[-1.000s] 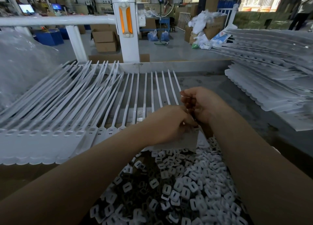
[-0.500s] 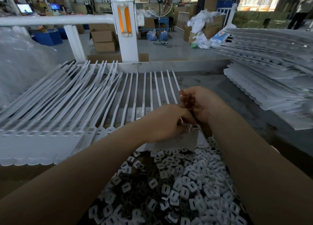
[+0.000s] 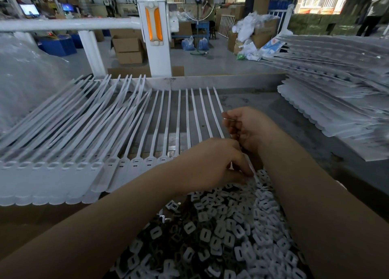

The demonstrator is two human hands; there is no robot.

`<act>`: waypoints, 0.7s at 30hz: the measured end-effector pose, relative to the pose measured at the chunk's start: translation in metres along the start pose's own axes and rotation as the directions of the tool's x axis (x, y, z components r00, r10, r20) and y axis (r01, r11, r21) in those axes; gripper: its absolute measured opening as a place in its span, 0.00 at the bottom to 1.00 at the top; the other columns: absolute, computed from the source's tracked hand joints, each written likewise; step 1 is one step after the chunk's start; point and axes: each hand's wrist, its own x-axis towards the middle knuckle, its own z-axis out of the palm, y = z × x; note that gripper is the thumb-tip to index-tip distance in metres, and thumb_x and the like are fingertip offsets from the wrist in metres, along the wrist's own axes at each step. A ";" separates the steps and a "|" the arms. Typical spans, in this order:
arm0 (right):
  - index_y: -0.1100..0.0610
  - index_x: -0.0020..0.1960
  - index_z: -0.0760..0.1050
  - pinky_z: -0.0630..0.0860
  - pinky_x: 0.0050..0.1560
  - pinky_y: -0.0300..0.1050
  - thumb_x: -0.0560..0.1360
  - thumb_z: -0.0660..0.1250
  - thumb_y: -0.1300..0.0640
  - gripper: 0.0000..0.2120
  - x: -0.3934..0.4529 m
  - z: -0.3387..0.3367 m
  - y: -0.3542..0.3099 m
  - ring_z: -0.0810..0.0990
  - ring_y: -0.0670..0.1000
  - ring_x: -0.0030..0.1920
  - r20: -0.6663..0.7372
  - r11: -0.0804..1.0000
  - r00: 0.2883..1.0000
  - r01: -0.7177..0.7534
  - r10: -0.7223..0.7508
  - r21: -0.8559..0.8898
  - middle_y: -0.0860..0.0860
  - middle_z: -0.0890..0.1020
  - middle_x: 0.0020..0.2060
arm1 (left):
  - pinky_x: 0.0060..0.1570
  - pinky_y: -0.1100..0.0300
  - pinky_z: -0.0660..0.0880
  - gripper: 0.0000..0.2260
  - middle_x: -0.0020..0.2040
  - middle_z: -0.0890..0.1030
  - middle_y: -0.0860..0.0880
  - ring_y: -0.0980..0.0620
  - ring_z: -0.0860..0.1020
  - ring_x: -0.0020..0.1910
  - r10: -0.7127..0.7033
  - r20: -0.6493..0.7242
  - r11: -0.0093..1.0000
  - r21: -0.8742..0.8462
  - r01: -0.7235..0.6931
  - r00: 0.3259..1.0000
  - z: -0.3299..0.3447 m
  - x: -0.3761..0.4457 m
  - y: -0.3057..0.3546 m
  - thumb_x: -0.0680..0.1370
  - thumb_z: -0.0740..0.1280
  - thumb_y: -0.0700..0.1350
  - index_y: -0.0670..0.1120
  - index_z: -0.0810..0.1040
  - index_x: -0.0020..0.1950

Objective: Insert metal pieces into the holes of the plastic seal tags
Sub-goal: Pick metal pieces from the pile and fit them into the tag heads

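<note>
Knuckles of my left hand (image 3: 212,163) cover whatever its curled fingers pinch, so I cannot tell what it is. To its left, flat white seal tags (image 3: 134,165) fan out, straps long and thin. Glossy little metal pieces (image 3: 227,232) heap below. My right hand (image 3: 250,129) is raised, fingers curled, thumb and forefinger pinching something thin.

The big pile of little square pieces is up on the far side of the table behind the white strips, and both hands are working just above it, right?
Not quite. The head view shows the pile of little square pieces nearest the camera, in front of the white strips. The left hand and right hand do work just above it.
</note>
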 end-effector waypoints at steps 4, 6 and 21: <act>0.57 0.48 0.79 0.68 0.31 0.37 0.77 0.63 0.58 0.07 -0.002 0.000 0.000 0.72 0.45 0.32 -0.002 1.000 1.000 0.003 -0.003 -0.023 0.49 0.80 0.34 | 0.45 0.72 0.69 0.08 0.50 0.79 0.55 0.64 0.70 0.42 0.039 -0.034 0.998 0.051 -0.037 0.999 0.002 -0.002 0.001 0.78 0.70 0.47 0.51 0.84 0.56; 0.57 0.48 0.80 0.68 0.30 0.37 0.77 0.62 0.58 0.07 -0.003 0.000 0.000 0.72 0.45 0.31 -0.011 1.000 1.000 0.004 -0.004 -0.017 0.49 0.80 0.33 | 0.45 0.71 0.70 0.08 0.50 0.78 0.55 0.64 0.70 0.43 0.056 -0.033 0.996 0.076 -0.053 0.998 0.003 -0.002 0.000 0.78 0.69 0.46 0.50 0.82 0.56; 0.54 0.42 0.83 0.66 0.28 0.38 0.75 0.68 0.50 0.10 -0.011 0.001 -0.004 0.73 0.44 0.28 0.309 0.920 0.945 0.209 -0.103 -0.331 0.47 0.82 0.31 | 0.36 0.73 0.74 0.05 0.36 0.81 0.59 0.63 0.80 0.35 -0.310 -0.634 0.951 -0.210 0.228 0.708 -0.019 -0.018 -0.042 0.73 0.75 0.41 0.52 0.83 0.42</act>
